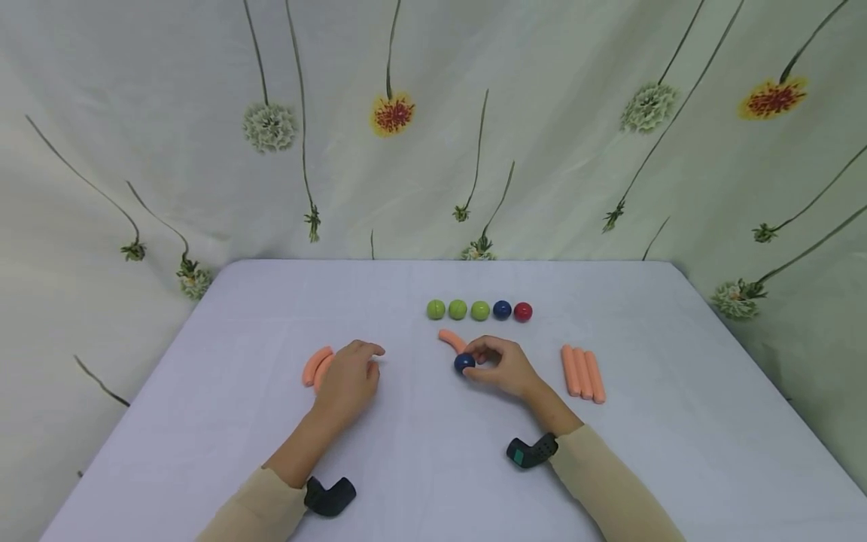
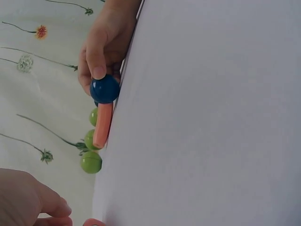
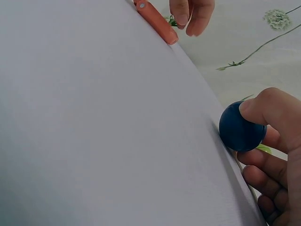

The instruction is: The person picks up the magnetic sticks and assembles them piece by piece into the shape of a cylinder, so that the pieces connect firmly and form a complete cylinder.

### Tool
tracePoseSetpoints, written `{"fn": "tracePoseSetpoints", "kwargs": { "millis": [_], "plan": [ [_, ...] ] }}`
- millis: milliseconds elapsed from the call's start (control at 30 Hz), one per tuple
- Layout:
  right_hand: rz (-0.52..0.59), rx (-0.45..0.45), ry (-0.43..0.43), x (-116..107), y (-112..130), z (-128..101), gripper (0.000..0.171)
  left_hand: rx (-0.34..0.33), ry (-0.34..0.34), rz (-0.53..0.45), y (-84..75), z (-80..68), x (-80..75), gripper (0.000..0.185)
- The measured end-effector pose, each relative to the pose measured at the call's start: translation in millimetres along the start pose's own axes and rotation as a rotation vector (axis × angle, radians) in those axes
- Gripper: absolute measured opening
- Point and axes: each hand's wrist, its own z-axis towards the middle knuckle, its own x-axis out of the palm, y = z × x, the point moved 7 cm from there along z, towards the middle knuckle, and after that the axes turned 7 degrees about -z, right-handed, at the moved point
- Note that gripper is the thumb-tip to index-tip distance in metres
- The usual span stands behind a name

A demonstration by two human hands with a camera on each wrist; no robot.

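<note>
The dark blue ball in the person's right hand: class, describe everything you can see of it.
The dark blue ball is small, round, smooth and glossy, like hard plastic. It sits on the pale tablecloth, pinched by thumb and fingers of the right hand. A curved orange sausage lies just behind it; whether they touch is unclear.

Brightness: bright and even in all three views.
Light source: soft, seemingly from above; no lamp visible.
Shadows: faint, short ones under the hands on the pale lilac tablecloth (image 1: 420,467).
Glare: small highlights on the glossy dark blue ball (image 2: 105,89).
Focus: head view sharp; the wrist views are slightly soft up close.
Distortion: the wrist views are tilted.
</note>
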Motion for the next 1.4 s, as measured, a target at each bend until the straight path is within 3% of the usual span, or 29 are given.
{"fn": "tracePoseSetpoints", "kwargs": {
  "millis": [200, 400, 633, 900, 1100, 1200, 1300, 1400],
  "plan": [
    [0.009, 0.012, 0.008, 1.7, -1.8, 0.1, 0.029, -0.021, -0.008, 0.048, 8.6, -7.1, -4.4, 0.012],
    [0.006, 0.024, 0.005, 2.4, -3.0, 0.2, 0.029, 0.017, -0.023, 0.111, 9.0, -8.3, -3.9, 0.005],
    [-0.002, 0.013, 0.003, 1.5, 0.2, 0.6, 0.029, 0.038, 0.017, 0.186, 3.5, -8.1, -3.5, 0.005],
    [0.000, 0.027, 0.001, 0.7, 1.4, -0.1, 0.029, 0.119, 0.038, 0.260, -3.0, -8.2, 2.4, 0.016],
    [-0.007, 0.020, 0.001, 0.6, 1.0, -1.3, 0.029, 0.109, 0.013, 0.208, -3.5, -8.7, 3.6, 0.009],
    [-0.006, 0.017, -0.001, 0.3, 1.1, -1.7, 0.029, 0.110, -0.002, 0.135, -5.2, -8.2, 3.4, 0.010],
    [-0.002, 0.021, -0.004, -0.3, 1.5, -1.9, 0.029, 0.057, 0.062, 0.020, -4.6, -7.2, 6.2, 0.011],
    [-0.006, 0.025, -0.002, -0.5, 2.2, -1.7, 0.029, -0.061, 0.158, -0.096, -0.4, -7.7, 10.8, 0.011]
  ]
}}
